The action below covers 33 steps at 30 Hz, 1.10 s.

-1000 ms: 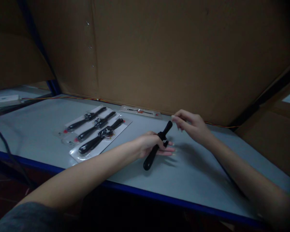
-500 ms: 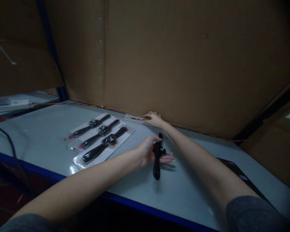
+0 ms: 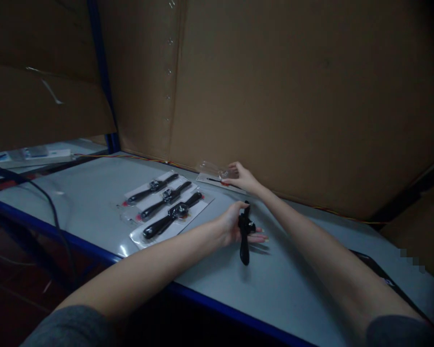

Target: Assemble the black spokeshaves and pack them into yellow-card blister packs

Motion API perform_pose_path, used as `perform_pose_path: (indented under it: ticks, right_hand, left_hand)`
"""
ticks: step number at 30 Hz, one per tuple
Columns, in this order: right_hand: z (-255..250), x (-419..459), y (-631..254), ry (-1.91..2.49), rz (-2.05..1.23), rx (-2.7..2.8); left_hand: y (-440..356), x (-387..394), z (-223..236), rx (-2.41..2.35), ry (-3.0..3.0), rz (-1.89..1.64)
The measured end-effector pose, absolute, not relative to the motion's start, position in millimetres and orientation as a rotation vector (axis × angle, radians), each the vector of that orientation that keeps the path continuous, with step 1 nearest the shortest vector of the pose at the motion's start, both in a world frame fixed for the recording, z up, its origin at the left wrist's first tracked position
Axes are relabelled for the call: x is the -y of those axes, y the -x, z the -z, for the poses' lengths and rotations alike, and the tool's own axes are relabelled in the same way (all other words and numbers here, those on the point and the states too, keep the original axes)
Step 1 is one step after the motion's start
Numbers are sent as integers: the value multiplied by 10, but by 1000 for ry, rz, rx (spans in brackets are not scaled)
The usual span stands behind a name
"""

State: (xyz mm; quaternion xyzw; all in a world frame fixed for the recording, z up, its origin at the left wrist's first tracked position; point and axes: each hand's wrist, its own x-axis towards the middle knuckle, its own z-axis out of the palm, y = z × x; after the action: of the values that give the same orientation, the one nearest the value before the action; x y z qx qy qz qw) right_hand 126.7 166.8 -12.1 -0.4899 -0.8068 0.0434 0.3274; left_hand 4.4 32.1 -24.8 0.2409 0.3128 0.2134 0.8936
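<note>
My left hand (image 3: 237,226) grips a black spokeshave (image 3: 245,231) between thumb and palm, its other fingers stretched out beneath the tool. Farther back, by the cardboard wall, my right hand (image 3: 243,177) is closed on a clear plastic blister cover (image 3: 217,168). That cover is raised at an angle above a white backing card (image 3: 208,179), where a thin dark piece and a bit of red show; my fingers partly hide them. To the left lie three packaged spokeshaves (image 3: 169,212) on white cards under clear plastic.
A tall cardboard wall (image 3: 275,96) closes off the back of the grey table (image 3: 94,193). Twisted coloured wires (image 3: 148,158) run along its foot. A black flat object (image 3: 376,270) lies at the right, partly behind my forearm. A dark cable (image 3: 54,207) hangs over the left edge.
My right hand has lifted the blister cover off the backing card at the back. The left hand keeps hold of the spokeshave. The whole view has shifted, so things appear farther right.
</note>
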Motion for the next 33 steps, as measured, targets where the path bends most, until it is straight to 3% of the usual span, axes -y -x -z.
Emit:
perform_pose_path:
  ticks: [7,12,18,22,27,30,33]
  right_hand:
    - [-484,-877,-1679,1005,-408,2279]
    - [-666,-388,-1880,1039,-578,2592]
    - [-662,-203,-1898,1069,-526,2704]
    - [-578,-106,-1919,1040,-261,2710]
    - [-400,-5,-2022,1183,39,2224]
    - [-325,48,-2054,1176,-326,1763]
    - [-311,114,-2041,1125,-1139,1469]
  left_hand:
    - [35,-377,189,-372,-373,-482]
    - [117,-322,40,-197,-529,-385]
    - [140,-171,-65,-196,-878,-362]
    - [106,-181,-11,-250,-1049,-453]
    - [75,-235,-5,-336,-1134,-621]
    - [68,-219,-98,-420,-1333,-780]
    - [97,-161,-248,-485,-1656,-948]
